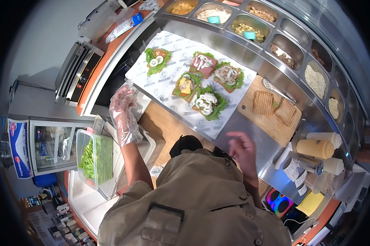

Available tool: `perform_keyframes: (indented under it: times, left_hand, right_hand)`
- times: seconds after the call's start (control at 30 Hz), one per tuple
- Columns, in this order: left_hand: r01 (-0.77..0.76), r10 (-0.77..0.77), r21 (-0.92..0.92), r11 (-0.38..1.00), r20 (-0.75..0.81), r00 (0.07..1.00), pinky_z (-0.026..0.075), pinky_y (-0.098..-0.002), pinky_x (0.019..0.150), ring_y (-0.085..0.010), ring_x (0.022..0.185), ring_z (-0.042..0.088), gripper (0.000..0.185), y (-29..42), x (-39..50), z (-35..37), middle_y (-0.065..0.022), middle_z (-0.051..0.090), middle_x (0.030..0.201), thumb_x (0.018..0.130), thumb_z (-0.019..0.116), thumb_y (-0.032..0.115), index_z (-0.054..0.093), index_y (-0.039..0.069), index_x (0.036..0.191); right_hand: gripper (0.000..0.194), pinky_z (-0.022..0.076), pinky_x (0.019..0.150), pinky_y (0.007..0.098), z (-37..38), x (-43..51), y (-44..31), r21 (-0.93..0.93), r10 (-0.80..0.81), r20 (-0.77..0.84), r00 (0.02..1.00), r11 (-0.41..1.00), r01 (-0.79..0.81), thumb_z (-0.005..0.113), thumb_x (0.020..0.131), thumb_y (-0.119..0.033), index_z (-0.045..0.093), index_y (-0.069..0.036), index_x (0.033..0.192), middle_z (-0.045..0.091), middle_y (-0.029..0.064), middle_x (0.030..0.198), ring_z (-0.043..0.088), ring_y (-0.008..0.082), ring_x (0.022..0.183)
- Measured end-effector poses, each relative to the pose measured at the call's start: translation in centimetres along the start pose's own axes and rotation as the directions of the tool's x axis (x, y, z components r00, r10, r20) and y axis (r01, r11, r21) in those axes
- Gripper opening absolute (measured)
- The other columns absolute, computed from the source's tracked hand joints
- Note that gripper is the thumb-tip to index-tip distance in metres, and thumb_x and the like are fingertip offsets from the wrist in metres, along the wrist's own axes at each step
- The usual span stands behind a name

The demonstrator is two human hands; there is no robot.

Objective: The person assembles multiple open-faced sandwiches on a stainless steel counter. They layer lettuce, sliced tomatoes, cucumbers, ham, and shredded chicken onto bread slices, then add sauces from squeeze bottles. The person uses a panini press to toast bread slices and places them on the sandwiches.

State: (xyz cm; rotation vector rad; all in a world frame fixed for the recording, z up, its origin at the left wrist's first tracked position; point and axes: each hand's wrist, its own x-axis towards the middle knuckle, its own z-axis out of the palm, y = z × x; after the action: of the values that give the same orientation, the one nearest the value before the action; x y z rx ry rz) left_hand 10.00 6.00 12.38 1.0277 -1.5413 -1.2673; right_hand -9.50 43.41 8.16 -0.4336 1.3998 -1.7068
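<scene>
My left hand (123,107), in a clear plastic glove, is raised off the left end of the counter, its fingers loosely bent with nothing in them. Bare, my right hand (241,147) hovers near the counter's front edge, index finger extended, holding nothing I can see. Between them lies printed deli paper (151,83) with several open sandwiches on lettuce: one with tomato and cucumber slices (157,60), one with ham and white sauce (203,64), one with shredded filling (227,75), one with yellow cheese (185,86), one heaped with white sauce (206,103).
A wooden board (251,113) holds grilled bread slices (263,102) and a metal utensil (275,89). Filling pans (251,29) line the far side. Squeeze bottles (315,148) stand right. A lettuce container (103,156) and a contact grill (82,73) are at left.
</scene>
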Motion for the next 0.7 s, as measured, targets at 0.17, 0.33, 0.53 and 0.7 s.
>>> perform_keyframes:
  times: [0.17, 0.33, 0.53, 0.7]
  left_hand:
    - [0.05, -0.06, -0.136, 0.989, -0.071, 0.996, 0.05, -0.0243, 0.063, -0.0131, 0.074, 0.065, 0.036, -2.9, 0.9, -5.0, -0.009, 0.074, 0.105, 0.089, 0.072, 0.01, 0.064, 0.003, 0.123]
    - [0.161, -0.215, -0.277, 0.947, -0.18, 0.96, 0.05, -0.024, 0.059, -0.0121, 0.072, 0.065, 0.027, -8.8, 5.5, -9.9, -0.0072, 0.074, 0.104, 0.092, 0.07, 0.009, 0.065, 0.004, 0.118]
    - [0.373, -0.49, -0.411, 0.831, -0.225, 0.842, 0.051, -0.0284, 0.053, -0.0136, 0.065, 0.062, 0.017, -21.8, 14.1, -15.3, -0.0063, 0.069, 0.089, 0.095, 0.06, 0.004, 0.062, 0.005, 0.112]
    - [0.409, -0.545, -0.439, 0.8, -0.249, 0.8, 0.052, -0.0278, 0.059, -0.0139, 0.073, 0.064, 0.024, -28.1, 18.9, -18.5, -0.0063, 0.069, 0.095, 0.095, 0.059, 0.003, 0.062, 0.003, 0.118]
  right_hand:
    - [0.017, 0.0525, 0.062, 0.0329, 10.1, 5.8, -3.5, -0.453, -0.029, 0.646, 0.763, 0.789, 0.414, 0.066, 0.096, -0.014, 0.072, -0.003, 0.108, 0.073, 0.0137, 0.084, 0.071, 0.0258, 0.069]
    - [0.016, 0.0539, 0.073, 0.0375, 19.9, 14.9, -6.0, -0.462, -0.048, 0.79, 0.611, 0.61, 0.644, 0.067, 0.095, -0.018, 0.076, -0.005, 0.097, 0.074, 0.0131, 0.09, 0.071, 0.0296, 0.081]
    - [0.02, 0.0526, 0.093, 0.047, 39.0, 36.8, 4.3, -0.391, 0.141, 0.92, 0.365, 0.311, 0.866, 0.057, 0.093, -0.014, 0.072, -0.005, 0.102, 0.069, 0.0174, 0.102, 0.066, 0.0377, 0.103]
    - [0.048, 0.0443, 0.11, 0.0453, 52.8, 56.5, 15.4, -0.625, 0.262, 0.713, 0.65, -0.182, 0.759, 0.053, 0.09, -0.002, 0.048, 0.004, 0.137, 0.05, 0.0211, 0.137, 0.049, 0.0372, 0.131]
